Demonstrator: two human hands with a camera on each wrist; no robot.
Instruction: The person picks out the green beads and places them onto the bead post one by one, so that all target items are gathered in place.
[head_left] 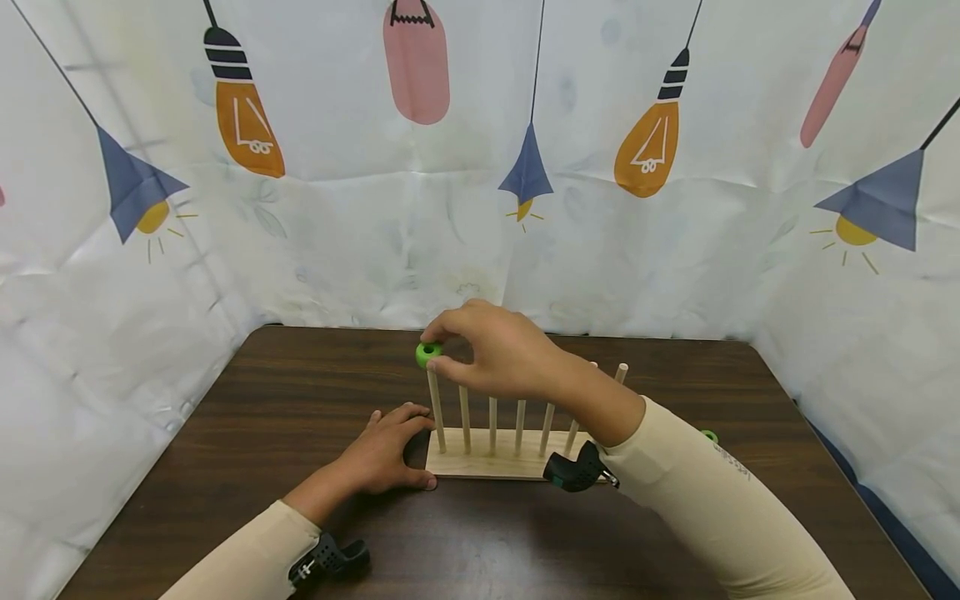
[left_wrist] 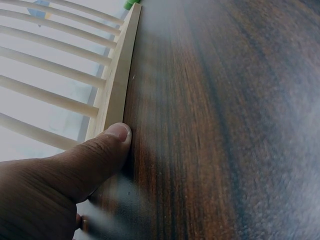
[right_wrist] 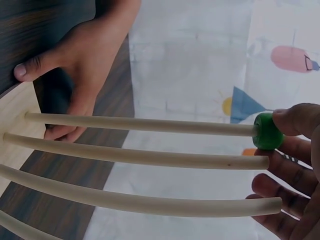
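My right hand (head_left: pixel 498 350) pinches a green wooden ring (right_wrist: pixel 268 132) between thumb and fingers. The ring sits at the top end of the leftmost peg (head_left: pixel 437 412), as the right wrist view shows. That peg is one of several upright dowels on a pale wooden base (head_left: pixel 480 467). At the base's left end, my left hand (head_left: pixel 386 450) grips it, thumb (left_wrist: pixel 117 134) on the front edge and fingers round toward the back. My right forearm covers part of the right-hand pegs and the base's right end.
A second green ring (head_left: pixel 708 435) lies on the dark wood table (head_left: pixel 315 375) at the right, partly behind my right sleeve. White cloth (head_left: pixel 337 250) with printed lamps hangs round the table's back and sides.
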